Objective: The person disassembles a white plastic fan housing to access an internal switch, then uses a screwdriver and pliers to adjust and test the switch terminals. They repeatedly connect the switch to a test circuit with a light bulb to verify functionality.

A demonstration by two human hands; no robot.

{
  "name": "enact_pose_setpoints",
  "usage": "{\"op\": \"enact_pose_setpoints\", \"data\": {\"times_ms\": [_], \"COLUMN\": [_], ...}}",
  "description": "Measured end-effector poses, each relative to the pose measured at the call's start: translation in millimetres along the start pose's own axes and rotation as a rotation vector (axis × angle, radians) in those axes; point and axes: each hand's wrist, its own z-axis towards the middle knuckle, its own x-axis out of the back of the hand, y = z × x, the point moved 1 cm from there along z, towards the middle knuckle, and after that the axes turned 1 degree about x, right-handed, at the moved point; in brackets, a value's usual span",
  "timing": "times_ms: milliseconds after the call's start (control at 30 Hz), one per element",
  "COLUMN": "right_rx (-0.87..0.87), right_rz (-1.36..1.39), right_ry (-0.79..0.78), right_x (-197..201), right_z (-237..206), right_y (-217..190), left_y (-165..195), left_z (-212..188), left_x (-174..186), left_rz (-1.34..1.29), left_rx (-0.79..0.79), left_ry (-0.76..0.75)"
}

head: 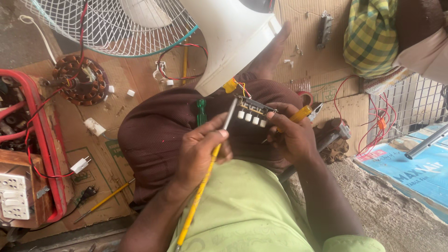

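My left hand (200,149) grips a long yellow-handled tool (200,191) whose grey metal tip touches the left end of a small black switch block (252,111) with several white buttons. My right hand (290,135) holds that switch block from the right, together with a short yellow-handled tool (301,113). Red and yellow wires run from the block up to a white fan housing (233,42) that rests against my legs in dark brown cloth. A green tool handle (201,111) lies on my lap beside the left hand.
On the cardboard at the left lie a white wire fan guard (112,23), a copper-wound motor stator (77,79), a yellow screwdriver (105,200) and a white plug (80,164). A red-framed unit (46,140) stands far left. A plaid cloth (371,37), a blue box (410,168) and a metal tube (427,141) are at the right.
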Motion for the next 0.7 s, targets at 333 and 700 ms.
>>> {"op": "enact_pose_setpoints", "data": {"times_ms": [333, 700], "right_rx": [0.052, 0.085], "right_rz": [-0.333, -0.455], "right_ry": [0.052, 0.011], "right_x": [-7, -11], "right_z": [-6, -2], "right_y": [-22, -31], "left_y": [-11, -3], "left_z": [17, 19], "left_x": [-16, -20], "left_rz": [0.194, 0.294], "left_rx": [0.112, 0.186], "left_ry": [0.082, 0.052]}}
